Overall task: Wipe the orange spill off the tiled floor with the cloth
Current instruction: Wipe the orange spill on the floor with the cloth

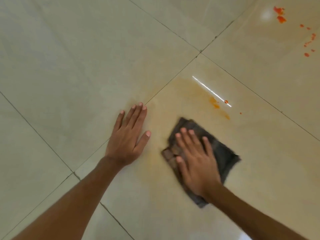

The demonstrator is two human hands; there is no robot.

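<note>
The orange spill lies on the tiled floor right of centre — a few bright smears and droplets beside a thin streak of reflected light, with a paler orange film spreading leftward across the same tile to the grout line. Just near of these smears sits the cloth, dark grey and folded into a rough rectangle, lying flat on the tile with its far corner close to the smears but not touching them. The right hand presses down on the cloth with fingers straight and slightly spread, palm flat, gripping nothing. Its edges look blurred. The left hand rests flat on the bare floor to the left of the cloth, fingers straight and thumb out, its fingertips at the grout line — it holds nothing. Far to the right, well apart from the cloth, a scatter of red-orange bits lies on another tile.
</note>
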